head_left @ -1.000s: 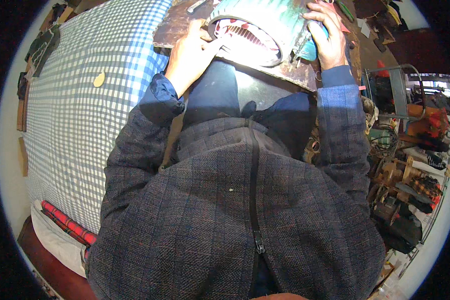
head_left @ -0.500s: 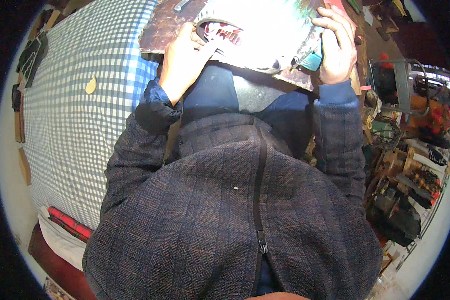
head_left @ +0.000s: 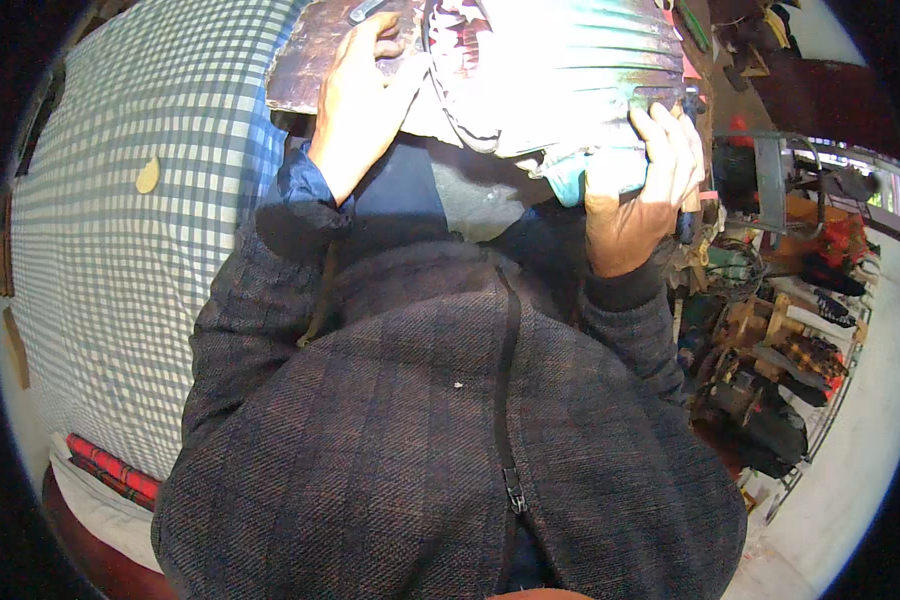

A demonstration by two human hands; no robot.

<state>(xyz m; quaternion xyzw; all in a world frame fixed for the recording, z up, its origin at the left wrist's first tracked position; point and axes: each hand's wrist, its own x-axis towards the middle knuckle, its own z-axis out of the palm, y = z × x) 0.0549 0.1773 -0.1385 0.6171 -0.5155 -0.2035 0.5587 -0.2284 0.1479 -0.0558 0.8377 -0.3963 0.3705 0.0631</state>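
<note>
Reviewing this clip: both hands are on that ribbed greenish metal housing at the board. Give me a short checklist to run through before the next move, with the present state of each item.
1. Left hand on the work: ok, it lies at the left end of the ribbed housing, over the brown board.
2. Right hand grip: ok, fingers wrap the housing's right lower edge.
3. Housing fully supported by the board: cannot tell, glare washes out its middle.
4. Loose tool near the left hand: not ok, a grey metal tool lies on the board just above the fingers.
5. Checked cloth surface: a small tan piece lies there, apart from the hands.
</note>
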